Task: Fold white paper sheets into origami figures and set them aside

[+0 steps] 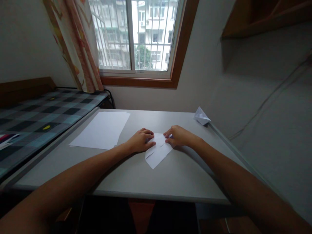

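A folded sheet of white paper (157, 156) lies on the desk in front of me, one pointed corner toward me and creased flaps on its upper face. My left hand (141, 140) grips its left side, thumb on top and fingers curled at the far left edge. On the opposite side, my right hand (179, 136) holds the right edge between thumb and bent fingers. Both hands partly cover the paper's sides, so the exact grip beneath the fingers is hidden.
A stack of white paper sheets (99, 130) rests at the desk's left. A folded paper boat (201, 116) stands at the far right corner of the grey-white desk (156, 185). A bed with a checked cover (48, 113) adjoins the left; a wall shelf (265, 22) hangs upper right.
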Tool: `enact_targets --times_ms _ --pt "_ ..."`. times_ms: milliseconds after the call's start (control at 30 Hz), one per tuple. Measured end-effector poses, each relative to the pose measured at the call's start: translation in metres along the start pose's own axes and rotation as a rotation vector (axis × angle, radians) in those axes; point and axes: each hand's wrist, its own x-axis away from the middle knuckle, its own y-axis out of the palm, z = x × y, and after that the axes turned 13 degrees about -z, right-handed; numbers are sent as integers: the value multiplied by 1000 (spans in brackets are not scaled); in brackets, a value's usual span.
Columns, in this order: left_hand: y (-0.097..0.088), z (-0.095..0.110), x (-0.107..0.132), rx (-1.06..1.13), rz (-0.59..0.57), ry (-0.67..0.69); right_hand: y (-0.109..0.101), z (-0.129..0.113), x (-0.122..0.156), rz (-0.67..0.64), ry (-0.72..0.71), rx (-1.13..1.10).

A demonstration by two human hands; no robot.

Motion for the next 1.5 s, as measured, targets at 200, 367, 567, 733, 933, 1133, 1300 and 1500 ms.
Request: enact_targets --times_ms 200,367,567,733,933,1133,1300,1500 --pt "-1 1 -1 -11 -10 0 -4 5 5 -12 1 13" --pt "0 0 0 -18 -13 0 -7 4 8 -26 23 30" --pt "1 -1 0 -17 -7 1 -14 1 14 -52 67 15" --pt "2 -3 1 -11 -1 5 -19 4 19 -72 132 51" --pt "3 -5 2 2 10 14 -23 4 24 -106 212 108" --pt "2 -3 2 4 7 11 -17 -4 19 55 358 270" --pt "-1 0 1 14 -8 24 4 -9 2 206 151 148" --pt "-2 -5 1 2 21 -35 16 -1 -10 135 141 -86"
